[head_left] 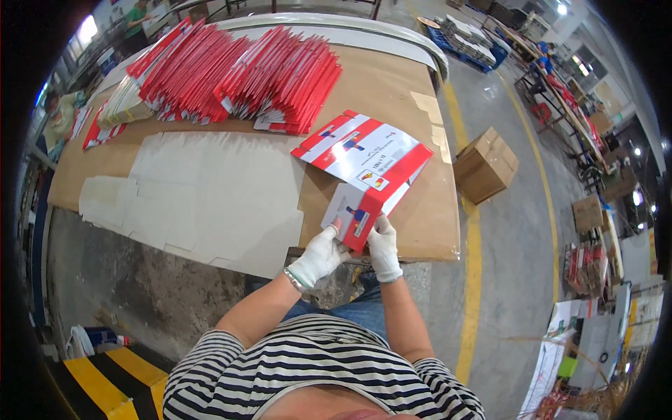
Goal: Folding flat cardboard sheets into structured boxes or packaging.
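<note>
A red and white printed cardboard carton [381,157], partly folded, rests on the near right part of the table. Its near end bends up into a narrower panel at the table's front edge. My left hand [319,259], in a white glove with bare fingertips, grips the left side of that near end, thumb on top. On the other side, my right hand [384,250], also gloved, has its fingers closed round the right edge of the same panel. Some fingers of both hands are hidden beneath the carton.
Rows of flat red and white cartons [280,80] stand packed along the table's far side. Brown paper and pale card sheets [217,189] cover the tabletop [385,73]. A cardboard box [488,165] sits on the floor to the right. Other people are at the far left.
</note>
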The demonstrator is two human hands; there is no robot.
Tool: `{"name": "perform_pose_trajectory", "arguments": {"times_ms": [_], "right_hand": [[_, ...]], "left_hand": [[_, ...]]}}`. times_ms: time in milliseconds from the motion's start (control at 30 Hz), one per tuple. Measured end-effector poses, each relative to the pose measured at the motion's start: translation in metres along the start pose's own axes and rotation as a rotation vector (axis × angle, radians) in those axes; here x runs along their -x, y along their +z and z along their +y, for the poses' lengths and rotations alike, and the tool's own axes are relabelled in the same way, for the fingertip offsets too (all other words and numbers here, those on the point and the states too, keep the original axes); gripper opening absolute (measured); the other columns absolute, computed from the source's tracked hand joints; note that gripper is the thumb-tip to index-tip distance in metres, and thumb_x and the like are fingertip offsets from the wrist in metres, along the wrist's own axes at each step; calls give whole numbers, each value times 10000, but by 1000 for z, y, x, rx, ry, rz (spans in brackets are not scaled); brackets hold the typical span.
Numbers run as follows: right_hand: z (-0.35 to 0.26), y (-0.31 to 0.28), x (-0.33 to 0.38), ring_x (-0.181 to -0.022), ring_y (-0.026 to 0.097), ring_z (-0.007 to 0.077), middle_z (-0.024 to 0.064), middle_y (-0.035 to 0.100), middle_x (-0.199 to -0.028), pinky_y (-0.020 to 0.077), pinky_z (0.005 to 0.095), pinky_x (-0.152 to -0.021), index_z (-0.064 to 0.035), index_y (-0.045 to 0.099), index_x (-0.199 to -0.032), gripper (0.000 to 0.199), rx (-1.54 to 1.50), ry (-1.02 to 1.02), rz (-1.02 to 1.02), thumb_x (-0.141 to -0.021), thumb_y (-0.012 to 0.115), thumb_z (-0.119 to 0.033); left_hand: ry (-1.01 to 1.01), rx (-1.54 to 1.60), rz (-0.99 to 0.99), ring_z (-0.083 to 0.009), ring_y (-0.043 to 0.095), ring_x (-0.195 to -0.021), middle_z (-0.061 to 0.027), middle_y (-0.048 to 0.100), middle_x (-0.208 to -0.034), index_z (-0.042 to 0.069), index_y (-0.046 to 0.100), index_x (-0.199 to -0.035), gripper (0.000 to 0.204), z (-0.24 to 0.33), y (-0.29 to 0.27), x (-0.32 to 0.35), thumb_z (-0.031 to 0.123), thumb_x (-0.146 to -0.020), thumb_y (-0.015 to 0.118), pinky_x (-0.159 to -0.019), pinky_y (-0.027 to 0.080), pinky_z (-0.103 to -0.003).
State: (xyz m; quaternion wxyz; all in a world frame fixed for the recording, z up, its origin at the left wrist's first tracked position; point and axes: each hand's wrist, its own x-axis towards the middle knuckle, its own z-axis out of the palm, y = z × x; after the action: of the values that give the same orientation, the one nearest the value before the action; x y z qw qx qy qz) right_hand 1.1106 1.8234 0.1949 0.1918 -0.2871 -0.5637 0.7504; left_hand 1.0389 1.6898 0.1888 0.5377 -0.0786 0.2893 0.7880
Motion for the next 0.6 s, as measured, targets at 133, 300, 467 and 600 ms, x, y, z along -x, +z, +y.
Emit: {"name": "perform_pose_trajectory", "arguments": {"times_ms": [133, 300, 467, 600], "right_hand": [[6, 0, -4, -746, 572, 70, -18, 605, -852, 509, 245, -661, -33, 557, -1305, 424, -29, 6, 28, -883, 589, -7], [9, -15, -2, -800, 610, 97, 27, 659, -908, 517, 247, -714, -21, 602, -1247, 388, 100, -4, 18, -878, 492, 32], [14, -31, 3, -950, 609, 119, 67, 639, -1126, 511, 275, -820, -14, 474, -1364, 458, -137, -45, -70, -908, 429, 0], [10, -29, 6, -917, 595, 126, 81, 558, -1266, 503, 272, -768, 1, 315, -1439, 509, -450, -80, 60, -966, 487, -74]], "left_hand": [[140, -434, 143, -306, 536, -1183, -140, 507, -1319, 92, 309, -1431, 576, 4, 11, 15, 325, -963, 552, -967, 468, -460], [1064, -1201, 345, -363, 270, -1401, -241, 287, -1480, 97, 89, -1534, 876, 11, 27, 13, 261, -880, 647, -1124, 258, -535], [951, -2173, -24, -354, 118, -1469, -111, 161, -1594, 117, 230, -1522, 787, -2, 32, -24, 403, -880, 584, -1158, 111, -550], [791, -2273, -51, -324, 122, -1473, -76, 163, -1599, 116, 210, -1523, 757, -17, 15, -44, 421, -910, 534, -1151, 112, -574]]}}
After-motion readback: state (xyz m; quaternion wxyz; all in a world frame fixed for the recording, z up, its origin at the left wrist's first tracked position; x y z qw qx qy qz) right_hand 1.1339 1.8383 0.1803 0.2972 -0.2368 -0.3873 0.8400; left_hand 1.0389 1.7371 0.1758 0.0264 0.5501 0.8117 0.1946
